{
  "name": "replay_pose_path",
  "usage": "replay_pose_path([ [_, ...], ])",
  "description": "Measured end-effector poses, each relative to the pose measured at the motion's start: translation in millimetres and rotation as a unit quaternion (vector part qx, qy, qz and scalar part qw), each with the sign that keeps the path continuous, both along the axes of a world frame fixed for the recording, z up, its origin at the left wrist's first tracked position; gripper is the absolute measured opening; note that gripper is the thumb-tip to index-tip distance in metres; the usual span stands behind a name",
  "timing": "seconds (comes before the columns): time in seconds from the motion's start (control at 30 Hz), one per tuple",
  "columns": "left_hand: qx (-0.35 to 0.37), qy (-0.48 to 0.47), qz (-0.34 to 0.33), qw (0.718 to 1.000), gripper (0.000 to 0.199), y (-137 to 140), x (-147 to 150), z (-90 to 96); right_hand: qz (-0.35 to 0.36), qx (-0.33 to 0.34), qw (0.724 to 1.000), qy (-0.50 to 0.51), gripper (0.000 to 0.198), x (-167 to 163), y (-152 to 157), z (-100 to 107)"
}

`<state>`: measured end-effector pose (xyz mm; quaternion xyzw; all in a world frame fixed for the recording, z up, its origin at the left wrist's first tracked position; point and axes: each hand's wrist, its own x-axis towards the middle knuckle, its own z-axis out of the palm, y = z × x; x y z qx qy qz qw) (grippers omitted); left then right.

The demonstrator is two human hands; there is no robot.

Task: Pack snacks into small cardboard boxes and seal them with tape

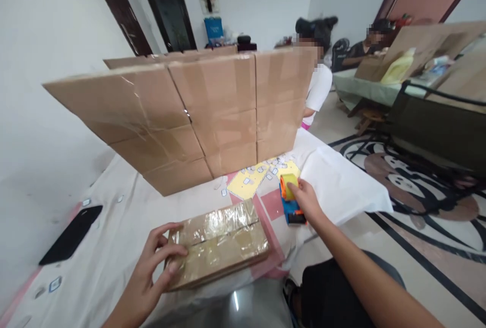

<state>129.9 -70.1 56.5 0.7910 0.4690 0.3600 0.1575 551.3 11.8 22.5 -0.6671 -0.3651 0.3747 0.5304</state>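
A flat cardboard box (224, 239) wrapped in clear, shiny tape lies on the cloth-covered table in front of me. My left hand (157, 254) grips its left end, fingers bent over the top, with the thumb near the front edge. To the right of the box, my right hand (306, 197) holds a blue and orange tape dispenser (290, 205) by its yellow tape roll. The dispenser is low over the table or resting on it; I cannot tell which. Part of the fingers behind the roll is hidden.
A tall panel of taped cardboard boxes (224, 110) stands across the table. A black flat object (72, 234) lies at the left. Behind the panel is a person in a white top (319, 87); another person (366, 47) sits at the far right table. A dark green folding chair (436, 130) stands at right.
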Motion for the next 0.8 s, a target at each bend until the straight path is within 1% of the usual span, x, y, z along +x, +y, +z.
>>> replay_pose_path([
  [0.1, 0.006, 0.056, 0.024, 0.998, 0.028, -7, 10, 7.0, -0.009, 0.012, 1.000, -0.008, 0.036, -6, 11, -3],
  [0.17, 0.018, 0.101, 0.038, 0.994, 0.027, -9, 17, 13.1, -0.028, 0.021, 0.999, -0.019, 0.036, -11, 15, -5],
  [0.3, 0.049, 0.152, 0.063, 0.985, 0.024, -11, 24, 27.1, -0.056, 0.058, 0.996, -0.045, 0.029, -29, 8, -6],
  [0.37, 0.065, 0.156, 0.071, 0.983, 0.026, -12, 26, 33.8, -0.043, 0.079, 0.995, -0.047, 0.029, -37, 0, -6],
  [0.43, 0.072, 0.161, 0.070, 0.982, 0.025, -14, 28, 39.3, -0.015, 0.099, 0.994, -0.035, 0.032, -41, -8, -9],
  [0.57, 0.089, 0.187, 0.077, 0.975, 0.021, -22, 31, 45.2, 0.030, 0.123, 0.991, 0.033, 0.042, -33, -17, -27],
  [0.67, 0.116, 0.207, 0.073, 0.969, 0.014, -25, 33, 45.9, 0.039, 0.139, 0.989, 0.038, 0.043, -28, -23, -35],
  [0.73, 0.147, 0.216, 0.057, 0.964, 0.010, -24, 37, 46.6, 0.038, 0.154, 0.987, 0.019, 0.043, -31, -28, -32],
  [0.8, 0.184, 0.221, 0.043, 0.957, 0.009, -23, 43, 48.8, 0.036, 0.162, 0.986, 0.009, 0.044, -39, -31, -21],
])
